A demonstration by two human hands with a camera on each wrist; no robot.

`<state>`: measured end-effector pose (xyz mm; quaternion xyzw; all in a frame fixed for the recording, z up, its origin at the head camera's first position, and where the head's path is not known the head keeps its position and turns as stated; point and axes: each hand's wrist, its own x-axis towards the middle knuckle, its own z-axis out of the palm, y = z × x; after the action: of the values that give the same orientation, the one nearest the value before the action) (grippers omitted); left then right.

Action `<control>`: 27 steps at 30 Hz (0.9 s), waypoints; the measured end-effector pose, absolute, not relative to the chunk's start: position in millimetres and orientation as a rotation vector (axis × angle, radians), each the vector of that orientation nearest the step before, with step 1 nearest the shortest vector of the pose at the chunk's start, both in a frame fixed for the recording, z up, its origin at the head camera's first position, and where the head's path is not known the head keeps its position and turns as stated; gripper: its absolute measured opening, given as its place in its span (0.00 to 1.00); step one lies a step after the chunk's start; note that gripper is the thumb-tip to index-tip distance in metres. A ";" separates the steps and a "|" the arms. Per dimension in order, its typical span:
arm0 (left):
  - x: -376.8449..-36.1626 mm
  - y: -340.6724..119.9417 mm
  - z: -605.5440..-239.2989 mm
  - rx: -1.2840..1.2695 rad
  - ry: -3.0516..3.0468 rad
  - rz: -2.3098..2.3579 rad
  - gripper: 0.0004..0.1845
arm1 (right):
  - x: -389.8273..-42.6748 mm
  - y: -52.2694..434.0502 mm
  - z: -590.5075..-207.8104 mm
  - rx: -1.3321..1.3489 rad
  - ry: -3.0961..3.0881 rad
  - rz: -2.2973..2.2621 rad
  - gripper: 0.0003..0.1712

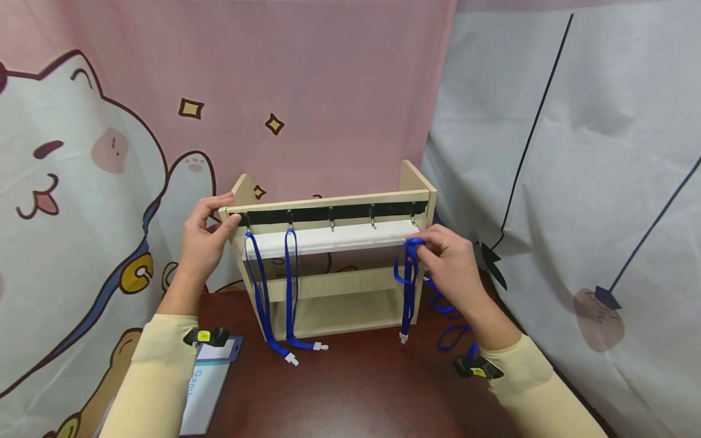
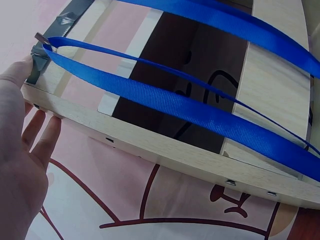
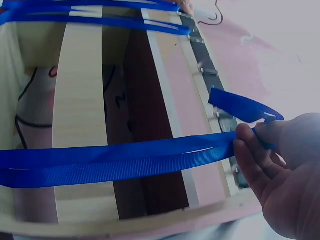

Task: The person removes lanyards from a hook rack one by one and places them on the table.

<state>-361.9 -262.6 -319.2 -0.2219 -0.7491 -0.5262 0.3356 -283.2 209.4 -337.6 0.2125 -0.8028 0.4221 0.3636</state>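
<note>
A wooden shelf unit has a dark strip of metal hooks along its upper front. My left hand holds its upper left corner, thumb on the front and fingers along the side. Near the rightmost hook, my right hand pinches a folded blue lanyard between thumb and fingers. That lanyard hangs down, its white clip at the bottom. From the two leftmost hooks hang a blue lanyard and a second blue lanyard, their clips reaching the table.
More blue lanyards lie on the brown table to the right of the shelf unit. A white and blue badge card lies at the left, partly under the left forearm. A printed curtain stands behind and around.
</note>
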 end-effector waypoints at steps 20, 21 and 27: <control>-361.2 -261.0 -319.5 -0.564 -1.959 -1.358 0.19 | -289.2 241.9 -362.4 0.492 -2.148 1.005 0.13; -361.2 -261.5 -319.7 -0.567 -1.957 -1.362 0.19 | -289.1 242.0 -364.5 0.490 -2.159 1.010 0.13; -360.7 -262.3 -319.0 -0.582 -1.949 -1.380 0.20 | -288.4 241.7 -379.7 0.473 -2.248 1.079 0.13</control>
<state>-360.7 -262.3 -319.0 -0.2232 -0.7470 -0.5289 0.3354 -288.4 241.7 -379.7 0.1778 -0.8456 0.4061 0.2974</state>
